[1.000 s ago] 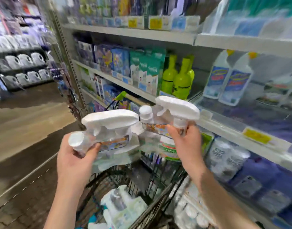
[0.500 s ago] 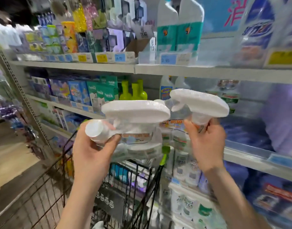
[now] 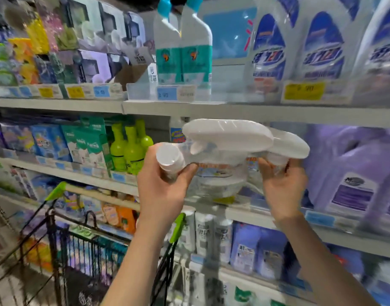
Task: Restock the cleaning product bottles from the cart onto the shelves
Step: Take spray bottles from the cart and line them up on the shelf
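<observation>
My left hand grips a shrink-wrapped pack: a clear spray bottle with a white trigger head and a white-capped refill beside it. My right hand holds a second spray bottle by its neck, partly hidden behind the first. Both bottles are at the mouth of the middle shelf, between green bottles and purple jugs. The cart stands low on the left, its contents blurred.
Green bottles stand left of my hands on the same shelf, purple jugs to the right. The shelf above carries white and teal bottles and large white jugs. Lower shelves hold more bottles.
Both hands have lifted the two spray bottles up from above the cart and rightward into the middle shelf opening. The view swung toward the shelves.
</observation>
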